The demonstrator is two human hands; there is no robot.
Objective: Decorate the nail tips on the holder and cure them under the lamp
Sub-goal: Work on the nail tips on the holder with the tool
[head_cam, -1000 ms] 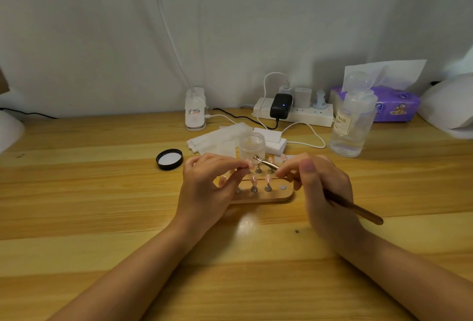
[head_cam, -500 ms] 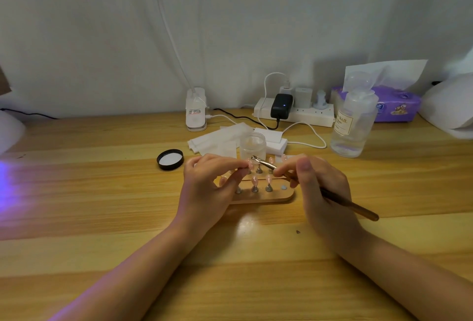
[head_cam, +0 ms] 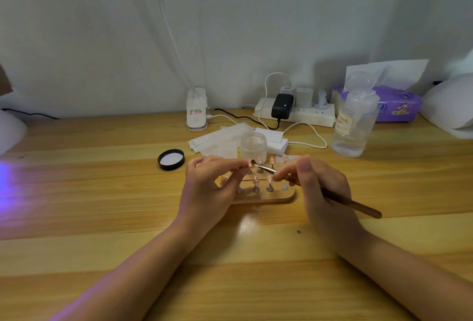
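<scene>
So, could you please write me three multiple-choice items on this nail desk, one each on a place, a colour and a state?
1. Where does the round black lid lie?
A. left of the wooden nail-tip holder
B. on the clear jar
C. beside the purple tissue pack

2. What colour is that tissue pack?
A. green
B. purple
C. red

3. What is the right hand doing?
A. lying flat
B. lifting the clear liquid bottle
C. gripping a brown-handled brush

Key: 1 A, the lid lies on the table left of the holder; 2 B, its wrapper is purple; 3 C, fingers curl round the brush.
</scene>
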